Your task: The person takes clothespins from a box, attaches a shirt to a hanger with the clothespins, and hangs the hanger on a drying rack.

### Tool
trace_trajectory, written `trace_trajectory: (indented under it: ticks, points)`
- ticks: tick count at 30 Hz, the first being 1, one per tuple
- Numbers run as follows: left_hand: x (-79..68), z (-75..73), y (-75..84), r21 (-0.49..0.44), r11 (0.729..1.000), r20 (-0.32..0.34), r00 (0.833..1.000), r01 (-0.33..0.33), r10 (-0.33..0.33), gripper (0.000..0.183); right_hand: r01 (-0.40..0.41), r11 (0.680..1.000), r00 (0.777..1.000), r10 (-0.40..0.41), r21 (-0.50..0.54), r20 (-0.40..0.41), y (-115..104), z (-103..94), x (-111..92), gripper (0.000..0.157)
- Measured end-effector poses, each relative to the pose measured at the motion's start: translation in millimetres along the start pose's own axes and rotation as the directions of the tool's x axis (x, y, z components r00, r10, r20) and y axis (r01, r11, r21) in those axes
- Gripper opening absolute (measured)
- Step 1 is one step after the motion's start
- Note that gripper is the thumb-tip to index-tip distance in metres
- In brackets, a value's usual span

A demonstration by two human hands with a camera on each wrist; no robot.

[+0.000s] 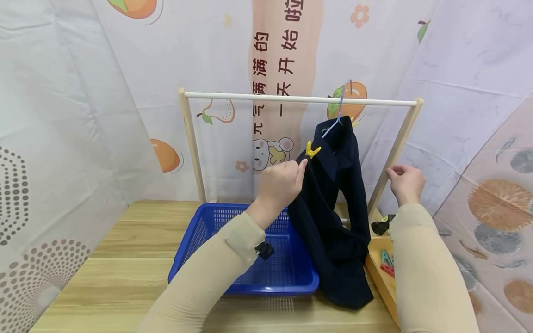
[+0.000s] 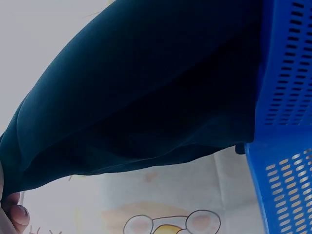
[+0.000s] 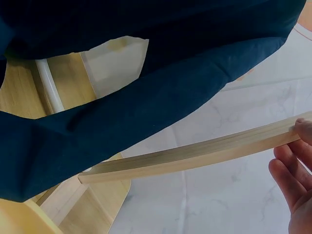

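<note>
A dark navy collared garment [image 1: 329, 222] hangs by a light blue hanger [image 1: 340, 108] from the white bar [image 1: 300, 98] of a wooden rack. At its shoulder my left hand [image 1: 280, 185] pinches the cloth, just below a yellow clothespin [image 1: 311, 150] clipped there. In the left wrist view only some fingertips [image 2: 19, 214] show at the cloth's edge. My right hand [image 1: 407, 184] is at the rack's right wooden post [image 3: 204, 151]. Its thumb lies on one side of the post and the fingers [image 3: 292, 175] on the other, holding it.
Under the rack, a blue perforated basket [image 1: 183, 252] stands on the wooden table [image 1: 112, 263], left of the garment. At the right, partly behind my forearm, a yellow tray [image 1: 381, 282] holds clothespins [image 1: 387, 262]. Printed curtains [image 1: 225, 46] hang behind the rack.
</note>
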State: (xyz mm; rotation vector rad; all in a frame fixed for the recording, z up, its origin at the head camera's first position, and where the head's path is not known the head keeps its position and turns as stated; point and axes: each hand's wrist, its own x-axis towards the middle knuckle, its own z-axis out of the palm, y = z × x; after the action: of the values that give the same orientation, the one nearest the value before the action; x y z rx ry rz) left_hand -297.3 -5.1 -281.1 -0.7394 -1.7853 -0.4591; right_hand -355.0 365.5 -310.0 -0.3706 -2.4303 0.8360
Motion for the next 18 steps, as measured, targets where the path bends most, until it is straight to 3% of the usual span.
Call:
trace_trajectory:
  ticks: [18]
  points:
    - [-27.5,8.8,23.8,-0.051,0.999,0.108,0.994,0.0,0.005,0.05,-0.013,1.0,1.0,0.013,0.006,0.017,-2,-1.5,-2,0.042]
